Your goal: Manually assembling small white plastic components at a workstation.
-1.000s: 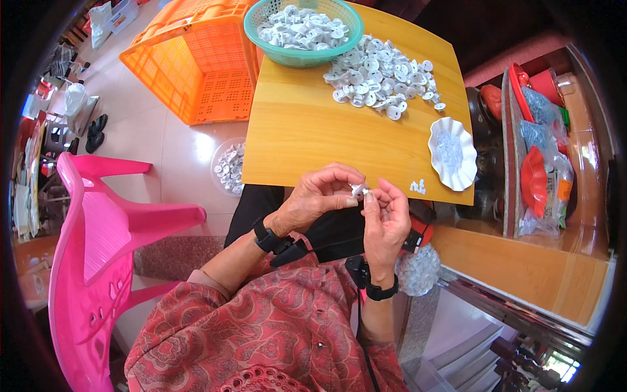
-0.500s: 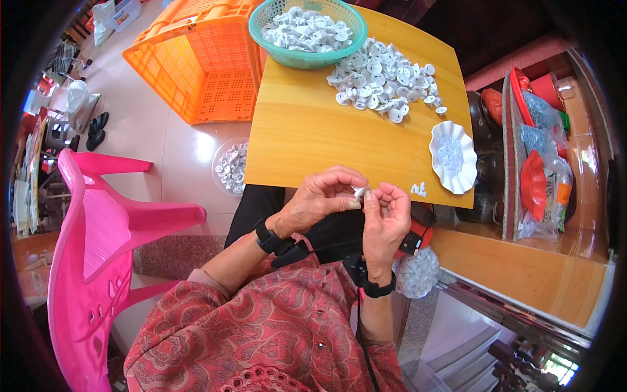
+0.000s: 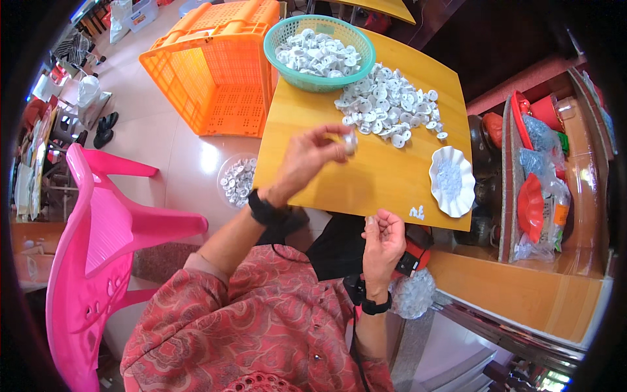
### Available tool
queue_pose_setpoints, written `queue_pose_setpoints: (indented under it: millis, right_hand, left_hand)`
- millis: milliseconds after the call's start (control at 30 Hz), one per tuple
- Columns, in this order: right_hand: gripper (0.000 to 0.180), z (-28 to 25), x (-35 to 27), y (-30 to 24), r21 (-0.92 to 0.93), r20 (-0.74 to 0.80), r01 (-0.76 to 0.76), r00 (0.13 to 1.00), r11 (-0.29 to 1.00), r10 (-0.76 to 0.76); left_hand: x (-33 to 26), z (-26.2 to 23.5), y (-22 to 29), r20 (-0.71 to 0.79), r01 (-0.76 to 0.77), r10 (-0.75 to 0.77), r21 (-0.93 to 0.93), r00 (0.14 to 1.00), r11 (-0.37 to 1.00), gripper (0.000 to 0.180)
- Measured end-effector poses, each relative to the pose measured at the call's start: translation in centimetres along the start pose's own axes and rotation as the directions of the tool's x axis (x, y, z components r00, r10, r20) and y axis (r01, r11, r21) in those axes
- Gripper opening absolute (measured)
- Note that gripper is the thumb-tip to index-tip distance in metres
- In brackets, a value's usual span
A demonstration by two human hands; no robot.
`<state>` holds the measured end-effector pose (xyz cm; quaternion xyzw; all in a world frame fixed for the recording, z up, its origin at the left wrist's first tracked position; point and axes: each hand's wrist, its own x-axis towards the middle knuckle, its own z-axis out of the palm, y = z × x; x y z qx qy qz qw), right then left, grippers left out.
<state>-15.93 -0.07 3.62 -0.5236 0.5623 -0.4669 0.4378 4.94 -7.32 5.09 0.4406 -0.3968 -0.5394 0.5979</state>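
My left hand point(image 3: 312, 157) is over the wooden table, its thumb and fingers closed on a small round white plastic piece point(image 3: 351, 142), slightly blurred. My right hand point(image 3: 383, 240) is at the table's near edge, thumb pressed to curled fingers; whatever they pinch, if anything, is too small to make out. A loose heap of similar white plastic discs point(image 3: 385, 104) covers the far right of the table. Behind it stands a green mesh basket point(image 3: 277, 60) filled with more of them. Several tiny white bits point(image 3: 416, 213) lie near my right hand, beside a scalloped white dish point(image 3: 465, 196) holding small clear pieces.
Left of the wooden table point(image 3: 294, 130), an orange plastic crate point(image 3: 228, 117) lies on its side. On the floor, a clear tub point(image 3: 239, 181) holds white and dark pieces. A pink plastic chair point(image 3: 108, 228) stands at left. Shelving with red containers point(image 3: 547, 111) borders the right side.
My hands, together before, are now apart. The left has moved up and over the table with the white disc; the right is slightly lower. The whole view has shifted a little.
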Motion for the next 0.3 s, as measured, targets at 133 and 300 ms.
queue_pose_setpoints:
  millis: [133, 300]
  right_hand:
    - [0.018, -0.2, -0.1, 0.5, -0.044, 0.001, 0.008, 1.0, 0.999, -0.008]
    - [0.018, -0.5, -0.2, 0.9, -0.055, -0.006, 0.017, 1.0, 0.998, -0.018]
  left_hand:
    - [6.3, -2.3, 3.4, -0.154, -0.163, 0.175, 0.085, 0.973, 0.983, 0.038]
    - [10.6, -2.9, 4.4, -0.323, -0.313, 0.447, 0.391, 0.834, 0.866, 0.048]
